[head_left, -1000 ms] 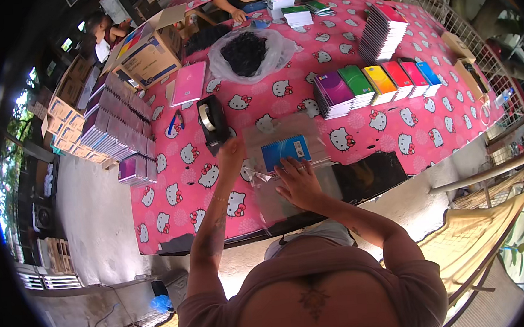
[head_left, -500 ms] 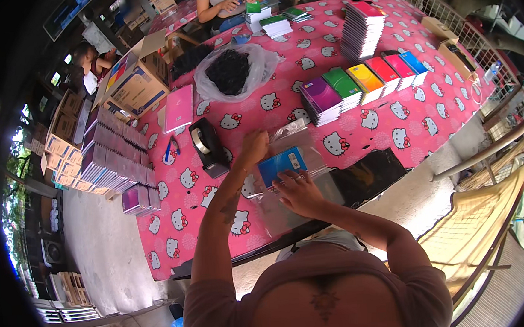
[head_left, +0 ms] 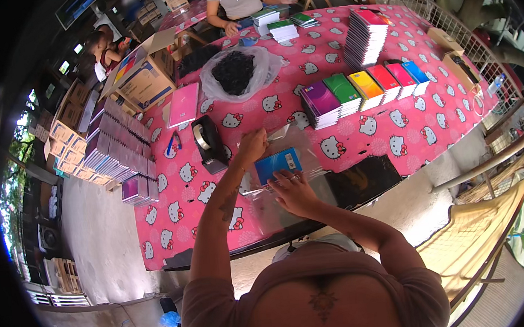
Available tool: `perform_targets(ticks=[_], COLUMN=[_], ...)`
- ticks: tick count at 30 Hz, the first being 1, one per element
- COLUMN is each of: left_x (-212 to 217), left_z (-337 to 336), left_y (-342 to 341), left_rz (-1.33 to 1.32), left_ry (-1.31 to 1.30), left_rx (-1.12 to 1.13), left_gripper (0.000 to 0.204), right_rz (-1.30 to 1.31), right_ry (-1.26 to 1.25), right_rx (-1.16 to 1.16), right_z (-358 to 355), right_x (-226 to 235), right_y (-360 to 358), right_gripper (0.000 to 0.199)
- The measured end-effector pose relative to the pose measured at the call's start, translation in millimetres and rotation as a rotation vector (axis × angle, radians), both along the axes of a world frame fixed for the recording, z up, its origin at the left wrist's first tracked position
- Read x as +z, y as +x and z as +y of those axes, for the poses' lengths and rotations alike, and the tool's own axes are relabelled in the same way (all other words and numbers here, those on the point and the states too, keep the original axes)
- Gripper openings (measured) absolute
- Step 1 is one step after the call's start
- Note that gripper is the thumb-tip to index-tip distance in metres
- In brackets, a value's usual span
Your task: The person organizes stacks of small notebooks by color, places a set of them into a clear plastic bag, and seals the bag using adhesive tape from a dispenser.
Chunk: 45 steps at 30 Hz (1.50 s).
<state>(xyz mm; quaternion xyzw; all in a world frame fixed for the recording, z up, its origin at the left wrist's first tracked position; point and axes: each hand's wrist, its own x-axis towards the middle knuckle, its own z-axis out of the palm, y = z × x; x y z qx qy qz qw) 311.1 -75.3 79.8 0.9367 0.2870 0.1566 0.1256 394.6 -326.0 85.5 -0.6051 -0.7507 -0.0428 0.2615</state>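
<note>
A small blue spiral notebook (head_left: 278, 164) lies near the table's front edge, in or on a clear plastic bag (head_left: 281, 141) that spreads out past it. My right hand (head_left: 295, 192) rests on the notebook's near part, fingers spread. By the far left corner of the notebook, my left hand (head_left: 253, 146) is closed at the plastic's edge; its fingertips are partly hidden. Just left of that hand stands a black tape dispenser (head_left: 208, 144) with a roll of tape.
Stacked notebooks in several colours (head_left: 353, 92) stand right of centre, with a taller stack (head_left: 365, 39) behind. A bag of black material (head_left: 232, 73) sits farther back. Wrapped purple notebooks (head_left: 114, 145) and a carton (head_left: 143, 78) line the left. Across the table sits another person (head_left: 237, 0).
The far part of the plastic now lies flatter. My hands keep nearly the same places on the notebook and plastic. The person across has moved their hands apart, away from the green notebooks.
</note>
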Motion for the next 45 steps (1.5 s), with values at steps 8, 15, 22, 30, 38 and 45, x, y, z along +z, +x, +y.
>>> perform_targets(ticks=[8, 15, 22, 30, 38, 45], left_x=[31, 29, 29, 4, 19, 4], left_z=[-27, -75, -111, -148, -144, -167], left_y=[-13, -29, -24, -23, -21, -25], left_rz=[-0.003, -0.163, -0.016, -0.099, -0.305, -0.213], left_ry=[-0.262, 0.307, 0.363, 0.042, -0.046, 0.187], left_rx=[0.040, 0.001, 0.007, 0.260, 0.132, 0.163], left_gripper=[0.011, 0.010, 0.011, 0.012, 0.019, 0.040], right_rz=[-0.036, -0.050, -0.028, -0.076, 0.757, -0.274], right_ry=[0.051, 0.034, 0.001, 0.007, -0.185, 0.116], right_rx=[0.027, 0.021, 0.016, 0.074, 0.098, 0.066], right_z=[-1, 6, 6, 8, 36, 34], right_x=[-5, -12, -13, -32, -56, -8], right_y=[5, 1, -2, 5, 39, 65], right_gripper=[0.056, 0.059, 0.064, 0.064, 0.079, 0.065])
